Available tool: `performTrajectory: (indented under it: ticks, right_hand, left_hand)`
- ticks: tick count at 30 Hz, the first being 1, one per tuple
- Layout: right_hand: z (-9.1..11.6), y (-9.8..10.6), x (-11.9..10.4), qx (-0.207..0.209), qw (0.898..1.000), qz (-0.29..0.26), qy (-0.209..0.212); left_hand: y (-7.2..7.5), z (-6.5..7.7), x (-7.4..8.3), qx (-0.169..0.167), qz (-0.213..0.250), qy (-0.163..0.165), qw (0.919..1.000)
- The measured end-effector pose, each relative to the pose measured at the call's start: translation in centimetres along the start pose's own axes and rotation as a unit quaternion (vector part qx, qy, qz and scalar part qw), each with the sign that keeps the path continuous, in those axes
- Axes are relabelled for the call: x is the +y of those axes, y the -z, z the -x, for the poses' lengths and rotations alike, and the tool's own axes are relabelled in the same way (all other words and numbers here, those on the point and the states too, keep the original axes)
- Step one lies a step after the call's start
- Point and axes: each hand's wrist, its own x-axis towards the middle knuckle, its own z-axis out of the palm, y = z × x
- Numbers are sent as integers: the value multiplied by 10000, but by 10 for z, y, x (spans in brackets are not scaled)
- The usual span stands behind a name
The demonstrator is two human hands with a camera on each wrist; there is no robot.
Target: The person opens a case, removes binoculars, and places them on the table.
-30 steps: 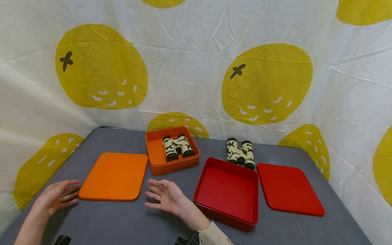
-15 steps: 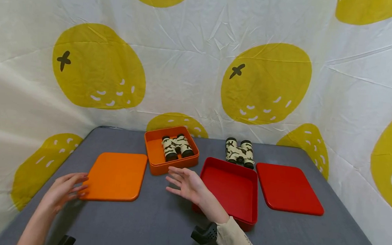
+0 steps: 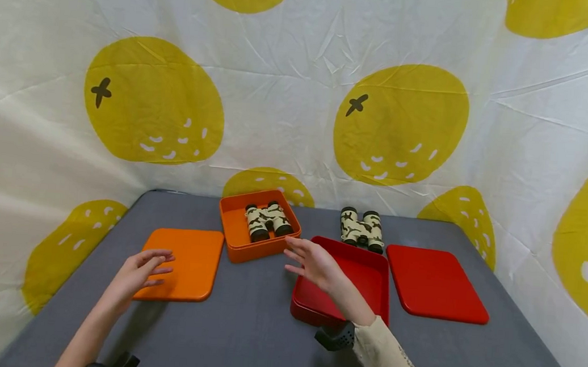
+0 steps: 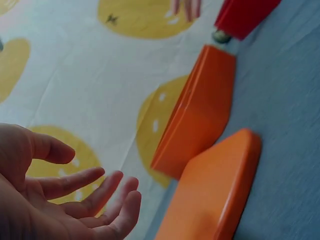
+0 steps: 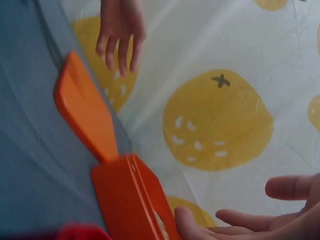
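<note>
Over the orange lid (image 3: 191, 267) hovers my left hand (image 3: 136, 277), its fingers relaxed and holding nothing. My right hand (image 3: 319, 265) reaches above the left part of the red box (image 3: 373, 291), fingers loosely extended and nothing in them. Behind both hands stands the orange box (image 3: 235, 225), with camouflage binoculars (image 3: 269, 220) lying inside it. A second pair of camouflage binoculars (image 3: 361, 229) lies on the table just behind the red box. The left wrist view shows the left palm (image 4: 55, 205) beside the orange lid and box.
A red lid (image 3: 437, 284) lies flat to the right of the red box. The grey table (image 3: 242, 339) meets a white cloth (image 3: 278, 114) printed with yellow fruit at its back and sides. Dark cameras are strapped at both wrists.
My left hand has moved right and forward, from beside the orange lid to over it. My right hand has moved right and forward, over the red box. Boxes, lids and binoculars stay put.
</note>
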Motion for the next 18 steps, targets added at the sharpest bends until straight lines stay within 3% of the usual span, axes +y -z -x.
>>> performTrajectory:
  ticks: [5,11,15,18]
  right_hand:
    - [1,11,-18,195,9905,1360,5]
    - [-2,17,-40,363,9568,2878,-179]
    - [-4,22,-46,155,9152,4020,-225]
    - [-7,27,-47,-223,8615,5073,-13]
  left_hand:
    - [-23,0,7,25,-193,-512,9985]
    - [-37,-6,20,51,-507,-918,9945]
    - [-43,-12,29,142,-841,-1312,9877]
    - [-49,-18,33,185,-1171,-1706,9782]
